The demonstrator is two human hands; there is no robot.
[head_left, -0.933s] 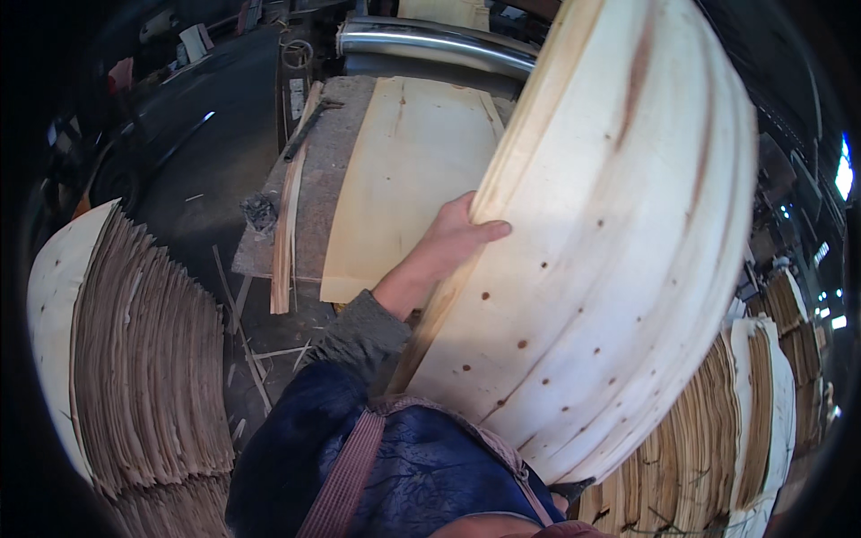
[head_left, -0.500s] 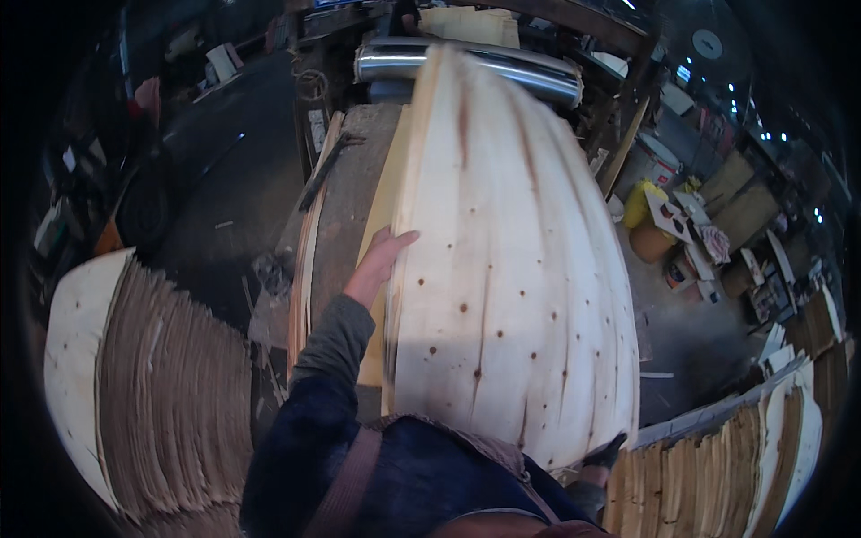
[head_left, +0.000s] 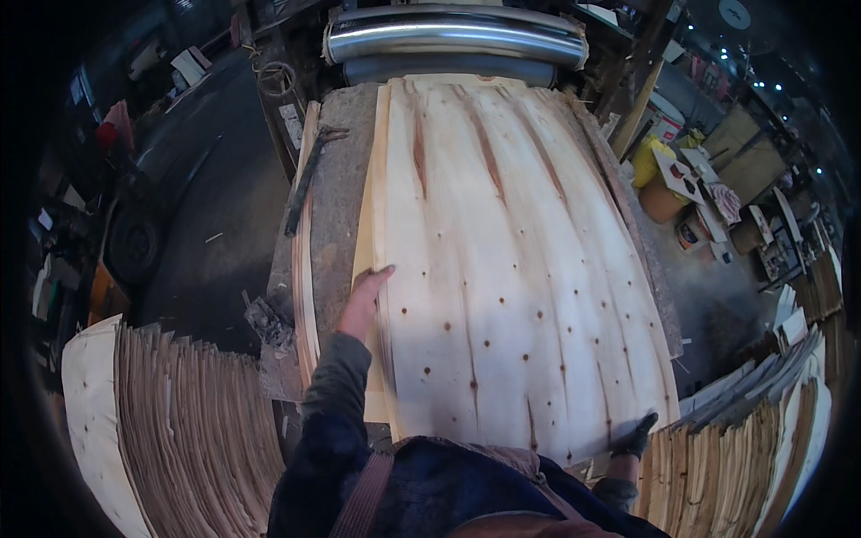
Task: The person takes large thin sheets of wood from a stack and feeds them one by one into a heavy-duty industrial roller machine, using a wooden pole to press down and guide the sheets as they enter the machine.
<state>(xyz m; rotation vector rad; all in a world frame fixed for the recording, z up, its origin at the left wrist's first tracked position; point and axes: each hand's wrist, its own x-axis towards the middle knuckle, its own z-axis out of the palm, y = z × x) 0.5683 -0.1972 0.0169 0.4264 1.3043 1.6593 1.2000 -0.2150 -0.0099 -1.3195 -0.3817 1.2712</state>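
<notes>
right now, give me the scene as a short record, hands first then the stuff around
left hand: thumb over left edge of pale wood sheets
right hand: dark-covered, by their near right corner
sheet surface: knots and brown streaks
underneath: yellower sheet, grey table
far end: shiny metal roller
table's left side: dark tool over wood strips
flanking: left stack, right stack

Hands at edges of veneer sheets | metal roller beyond
</notes>
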